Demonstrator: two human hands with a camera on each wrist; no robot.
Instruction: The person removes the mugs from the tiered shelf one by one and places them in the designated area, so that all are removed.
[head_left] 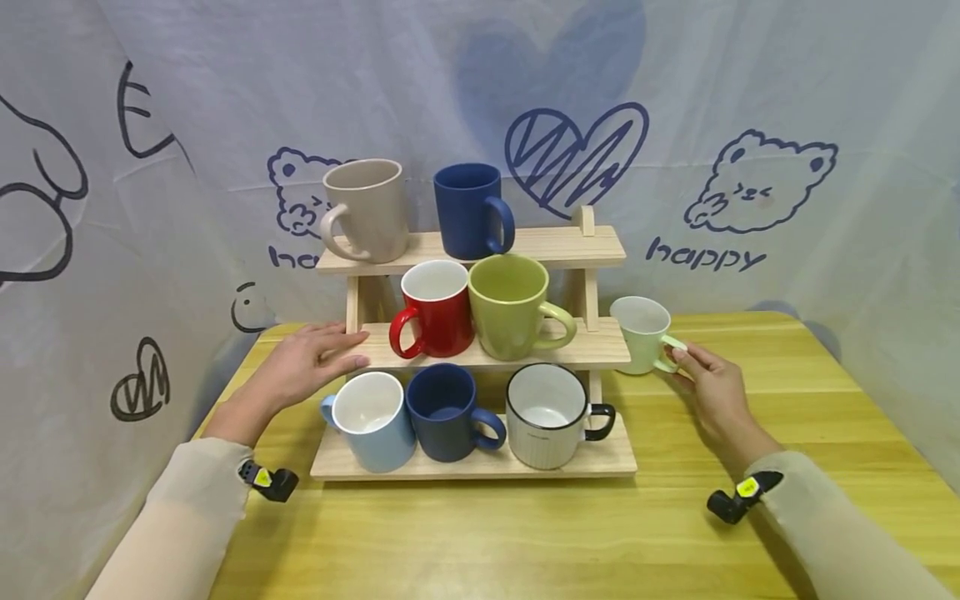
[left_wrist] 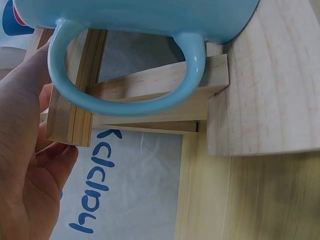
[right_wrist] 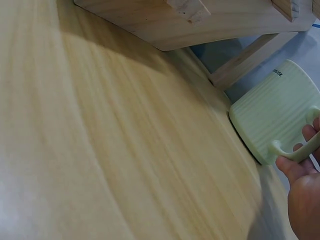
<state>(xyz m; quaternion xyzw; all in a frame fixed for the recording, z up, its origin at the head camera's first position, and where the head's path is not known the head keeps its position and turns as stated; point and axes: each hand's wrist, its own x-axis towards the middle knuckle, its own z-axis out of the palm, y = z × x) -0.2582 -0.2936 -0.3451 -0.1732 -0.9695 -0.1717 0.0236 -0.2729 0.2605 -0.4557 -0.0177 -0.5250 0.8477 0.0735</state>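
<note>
My right hand [head_left: 716, 387] pinches the handle of a pale green ribbed mug [head_left: 639, 333] at the right side of the wooden rack; the right wrist view shows this mug [right_wrist: 275, 112] upright, close over the table. My left hand [head_left: 303, 367] grips the left end of the rack's middle shelf [head_left: 375, 348]. In the left wrist view its thumb and fingers lie on either side of the board's end [left_wrist: 70, 120], next to a light blue mug's handle [left_wrist: 127, 106]. That light blue mug [head_left: 382, 442] stands on the bottom shelf below my left hand.
On the top shelf stand a beige mug [head_left: 378, 212] and a blue mug [head_left: 465, 212]. The middle shelf bears a red mug [head_left: 447, 321] and an olive green mug [head_left: 506, 317]. Beside the light blue mug are a navy mug [head_left: 442, 425] and a white black-rimmed mug [head_left: 543, 437].
</note>
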